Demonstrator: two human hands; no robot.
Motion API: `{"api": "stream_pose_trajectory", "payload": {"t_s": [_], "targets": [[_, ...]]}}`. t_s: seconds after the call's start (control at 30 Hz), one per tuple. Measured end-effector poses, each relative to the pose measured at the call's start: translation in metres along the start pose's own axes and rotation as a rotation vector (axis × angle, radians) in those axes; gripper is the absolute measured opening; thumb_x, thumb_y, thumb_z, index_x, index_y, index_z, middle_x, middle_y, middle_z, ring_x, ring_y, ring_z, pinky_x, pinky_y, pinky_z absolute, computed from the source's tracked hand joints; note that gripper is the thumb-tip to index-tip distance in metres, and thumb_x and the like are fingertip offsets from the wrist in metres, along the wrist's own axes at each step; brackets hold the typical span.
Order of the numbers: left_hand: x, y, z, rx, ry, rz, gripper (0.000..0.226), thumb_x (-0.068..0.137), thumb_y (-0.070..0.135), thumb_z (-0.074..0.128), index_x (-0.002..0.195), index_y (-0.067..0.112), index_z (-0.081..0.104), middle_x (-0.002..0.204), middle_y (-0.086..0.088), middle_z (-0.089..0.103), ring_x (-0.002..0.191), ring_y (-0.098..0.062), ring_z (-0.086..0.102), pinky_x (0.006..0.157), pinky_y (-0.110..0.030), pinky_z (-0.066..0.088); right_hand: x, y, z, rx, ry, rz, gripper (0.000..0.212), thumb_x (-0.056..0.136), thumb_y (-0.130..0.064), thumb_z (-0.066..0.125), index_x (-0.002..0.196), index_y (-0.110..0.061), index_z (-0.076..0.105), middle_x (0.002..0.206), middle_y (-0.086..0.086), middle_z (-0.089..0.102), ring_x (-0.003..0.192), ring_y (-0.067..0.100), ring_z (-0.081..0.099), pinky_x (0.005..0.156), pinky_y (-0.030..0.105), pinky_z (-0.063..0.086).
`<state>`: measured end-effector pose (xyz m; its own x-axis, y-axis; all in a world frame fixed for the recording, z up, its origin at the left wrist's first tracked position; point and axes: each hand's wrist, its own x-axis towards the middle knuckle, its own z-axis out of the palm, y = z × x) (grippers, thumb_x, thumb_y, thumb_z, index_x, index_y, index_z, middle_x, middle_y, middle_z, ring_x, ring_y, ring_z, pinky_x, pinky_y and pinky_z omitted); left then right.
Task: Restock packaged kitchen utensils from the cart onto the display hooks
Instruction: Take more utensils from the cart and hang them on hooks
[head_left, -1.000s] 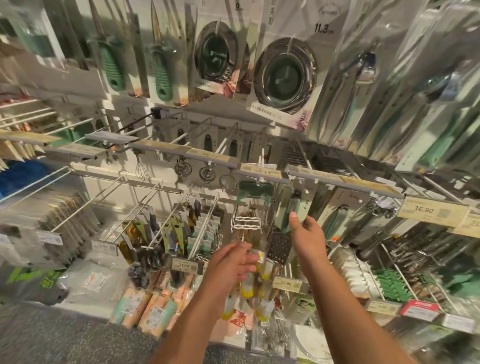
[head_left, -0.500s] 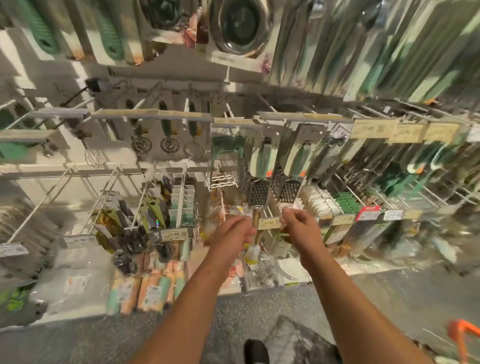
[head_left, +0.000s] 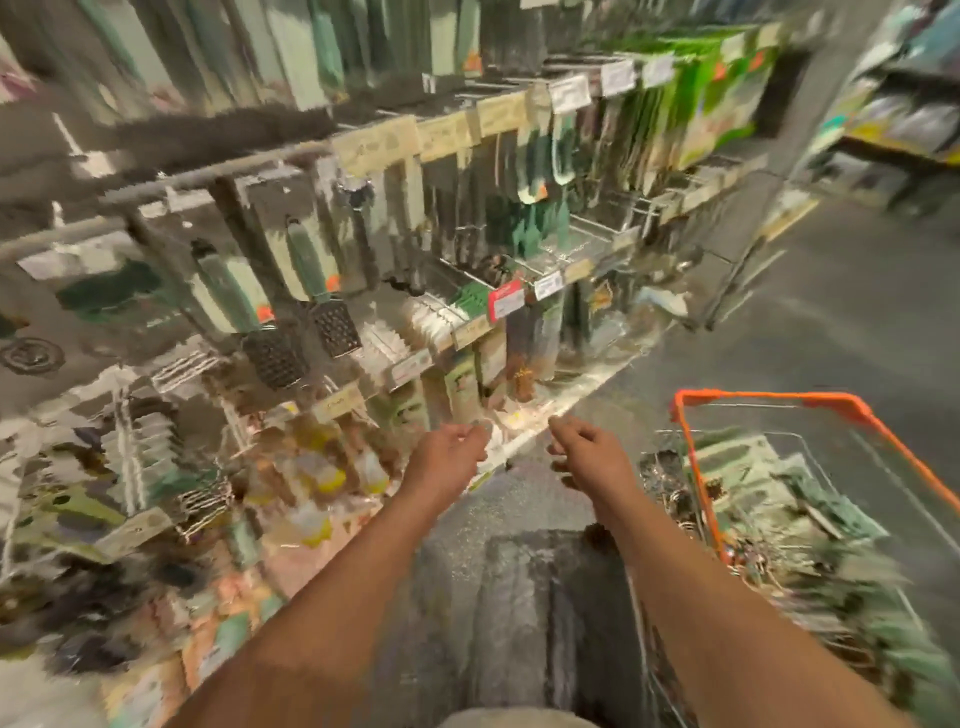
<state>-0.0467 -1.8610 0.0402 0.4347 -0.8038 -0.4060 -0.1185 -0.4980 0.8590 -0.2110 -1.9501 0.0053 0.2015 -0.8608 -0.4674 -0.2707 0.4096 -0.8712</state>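
Note:
The view is blurred by motion. My left hand (head_left: 451, 451) and my right hand (head_left: 587, 451) hang in the air side by side, away from the display, with loosely curled fingers and nothing in them. On the left and centre runs the wall of display hooks (head_left: 363, 270) with packaged graters (head_left: 332, 317) and green-handled utensils. At the right stands the wire cart (head_left: 769, 400) with an orange rim, and it holds several packaged utensils (head_left: 769, 499). My right hand is just left of the cart.
Price tags (head_left: 506, 299) line the hook ends. Low shelf packs (head_left: 311, 483) lie below the hooks. Grey floor (head_left: 857, 322) opens to the right, with further shelving (head_left: 904, 119) beyond. My dark shoe and trouser leg (head_left: 524, 613) show between my arms.
Both hands have left the hooks near the graters and dropped back empty. The view has swung right and down, and the cart has come into sight.

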Motion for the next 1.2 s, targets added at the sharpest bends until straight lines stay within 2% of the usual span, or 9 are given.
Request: {"api": "stream_pose_trajectory", "payload": {"t_s": [0.13,0.37,0.47,0.57,0.7,0.87,1.0,1.07,1.2], "targets": [[0.020,0.028,0.098,0.165,-0.161,-0.002,0.033,0.092,0.058,0.061,0.099,0.027,0.069,0.098,-0.002,0.076,0.093,-0.023,0.071,0.095,-0.044,0.057,0.013,0.031,-0.095,0.133,0.177,0.071,0.030,0.098,-0.041,0.066,0.098,-0.011,0.069,0.082,0.006,0.062,0.063,0.015,0.054,0.058,0.027,0.040],[0.030,0.045,0.254,0.359,-0.433,0.038,0.021,0.102,0.045,0.056,0.095,0.028,0.065,0.103,-0.007,0.073,0.086,-0.021,0.067,0.081,-0.035,0.051,0.014,0.107,-0.225,0.254,0.448,0.247,0.041,0.101,-0.039,0.064,0.106,0.002,0.069,0.106,0.021,0.072,0.098,0.034,0.069,0.068,0.033,0.052],[0.034,0.034,0.308,0.470,-0.525,0.045,0.028,0.103,0.041,0.057,0.102,0.017,0.070,0.103,-0.012,0.074,0.091,-0.027,0.069,0.089,-0.039,0.055,0.010,0.149,-0.258,0.272,0.515,0.332,0.051,0.102,-0.043,0.060,0.116,0.005,0.066,0.094,0.015,0.069,0.081,0.029,0.065,0.063,0.028,0.044],[0.036,0.028,0.349,0.568,-0.589,0.067,0.030,0.102,0.038,0.059,0.093,0.013,0.074,0.094,-0.013,0.076,0.086,-0.025,0.067,0.075,-0.030,0.051,0.001,0.183,-0.277,0.361,0.582,0.417,0.053,0.102,-0.044,0.060,0.137,-0.005,0.061,0.116,0.004,0.065,0.100,0.025,0.062,0.088,0.034,0.047],[0.047,0.024,0.394,0.681,-0.666,0.114,0.028,0.096,0.041,0.062,0.083,0.019,0.073,0.083,-0.005,0.075,0.070,-0.012,0.069,0.066,-0.025,0.049,-0.006,0.211,-0.292,0.452,0.710,0.509,0.058,0.101,-0.044,0.062,0.132,0.005,0.062,0.140,0.023,0.060,0.125,0.039,0.059,0.107,0.043,0.045],[0.079,0.020,0.436,0.835,-0.848,0.145,0.026,0.101,0.042,0.058,0.095,0.022,0.073,0.093,-0.003,0.076,0.091,-0.025,0.070,0.081,-0.035,0.053,-0.001,0.229,-0.293,0.562,0.836,0.653,0.051,0.104,-0.038,0.059,0.127,0.007,0.062,0.134,0.024,0.059,0.124,0.039,0.058,0.106,0.042,0.044],[0.109,0.016,0.456,0.914,-1.000,0.172,0.024,0.100,0.043,0.057,0.104,0.024,0.071,0.096,-0.003,0.074,0.089,-0.023,0.068,0.091,-0.043,0.056,0.007,0.230,-0.284,0.631,0.937,0.746,0.033,0.103,-0.045,0.055,0.096,-0.015,0.065,0.095,0.015,0.062,0.085,0.025,0.060,0.080,0.035,0.046],[0.118,0.017,0.460,0.961,-1.107,0.163,0.025,0.103,0.037,0.054,0.102,0.017,0.070,0.097,-0.008,0.073,0.087,-0.023,0.066,0.089,-0.037,0.054,0.009,0.229,-0.275,0.655,0.989,0.789,0.039,0.103,-0.044,0.055,0.107,-0.008,0.068,0.109,0.018,0.065,0.091,0.027,0.062,0.074,0.032,0.044],[0.128,0.015,0.476,1.014,-1.279,0.142,0.023,0.104,0.031,0.056,0.112,0.014,0.069,0.092,-0.006,0.073,0.075,-0.017,0.064,0.075,-0.034,0.058,0.010,0.235,-0.257,0.734,1.081,0.869,0.041,0.103,-0.044,0.057,0.132,-0.014,0.061,0.129,0.003,0.064,0.107,0.020,0.058,0.097,0.038,0.046]]}}
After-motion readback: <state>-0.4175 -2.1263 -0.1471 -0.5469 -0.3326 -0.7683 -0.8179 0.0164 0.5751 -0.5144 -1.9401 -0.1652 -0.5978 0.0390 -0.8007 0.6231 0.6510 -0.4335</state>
